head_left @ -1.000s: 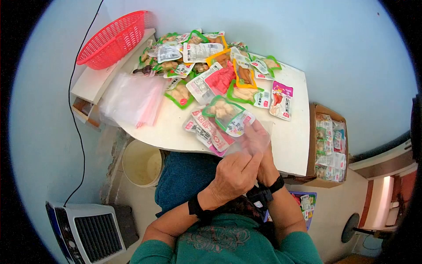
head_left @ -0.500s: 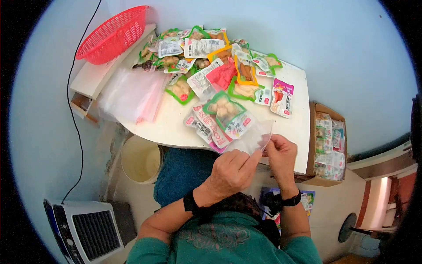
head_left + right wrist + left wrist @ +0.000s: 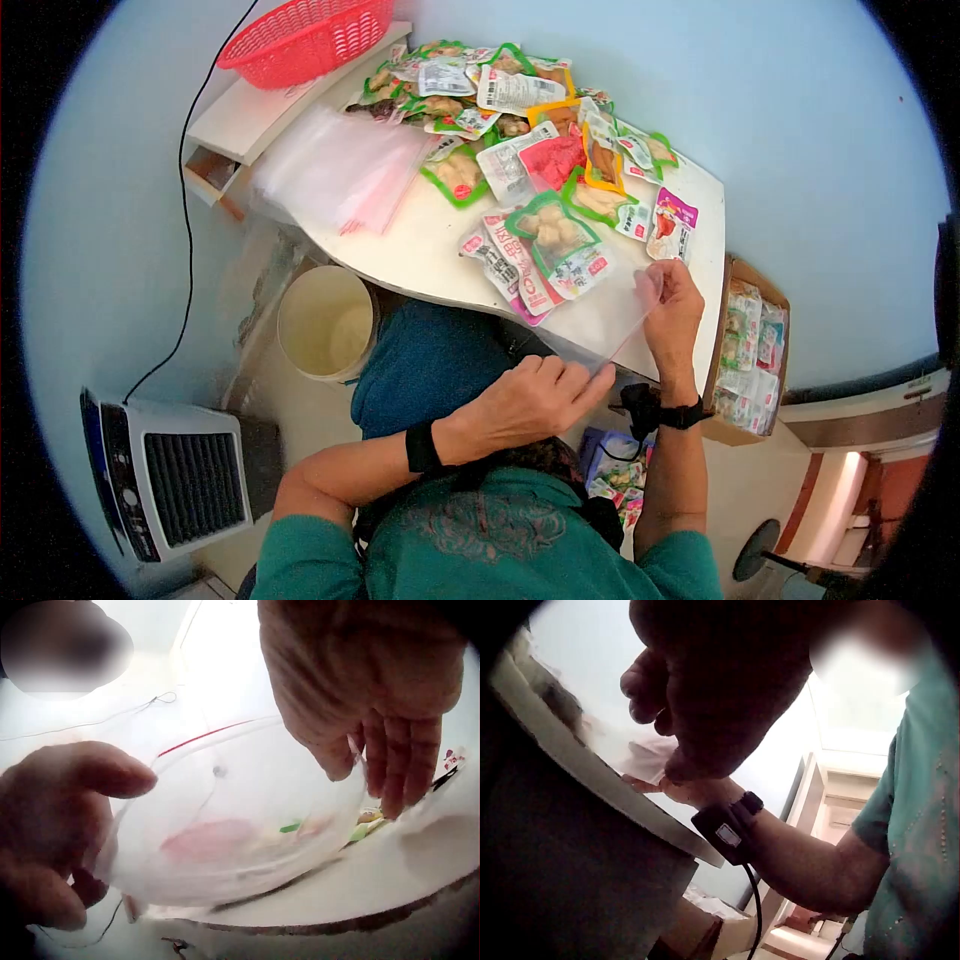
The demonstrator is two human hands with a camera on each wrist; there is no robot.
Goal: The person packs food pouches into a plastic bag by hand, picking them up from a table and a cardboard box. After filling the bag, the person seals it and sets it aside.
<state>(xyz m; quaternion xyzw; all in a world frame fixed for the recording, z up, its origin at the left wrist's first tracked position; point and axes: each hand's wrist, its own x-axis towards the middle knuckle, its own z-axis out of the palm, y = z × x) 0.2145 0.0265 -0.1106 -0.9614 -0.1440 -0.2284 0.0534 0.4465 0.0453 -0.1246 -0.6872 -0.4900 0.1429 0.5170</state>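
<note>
A clear plastic zip bag (image 3: 605,325) with a red strip along its mouth lies near the table's front edge. Toward its far end are several food pouches, including a green-edged pouch (image 3: 550,235) and a pink-and-white pouch (image 3: 520,265). My left hand (image 3: 530,395) pinches the near corner of the mouth between thumb and fingers. At the opposite corner, my right hand (image 3: 675,310) pinches the edge. In the right wrist view the bag's mouth (image 3: 202,739) gapes between both hands, with pink and green showing through the film.
Behind the bag, a pile of food pouches (image 3: 515,90) covers the table's back. A stack of clear bags (image 3: 335,165) lies left, near a red basket (image 3: 310,40). A bucket (image 3: 325,325) stands below the table; a carton of pouches (image 3: 745,350) is at right.
My right hand has come out from behind the bag to its right corner. Both hands have drawn apart, stretching the mouth wide. The head view has shifted slightly.
</note>
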